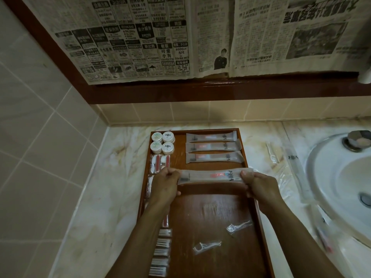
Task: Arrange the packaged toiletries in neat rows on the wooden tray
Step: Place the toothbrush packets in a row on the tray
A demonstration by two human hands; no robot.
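Head view: left hand [167, 182] and right hand [259, 182] pinch opposite ends of long sachet [212, 176], fingers curled round it, stretched level above wooden tray [202, 131]. Three matching sachets [212, 147] lie in stacked row at tray's far right; round tubs [162, 145] at far left corner. Step, as judged: placing fourth sachet. Next move calls for lowering it parallel, just nearer than third. Loose floss picks [207, 246] on tray's near half await sorting.

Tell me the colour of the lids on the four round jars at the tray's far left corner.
White lids, each with a small dark emblem; head view.
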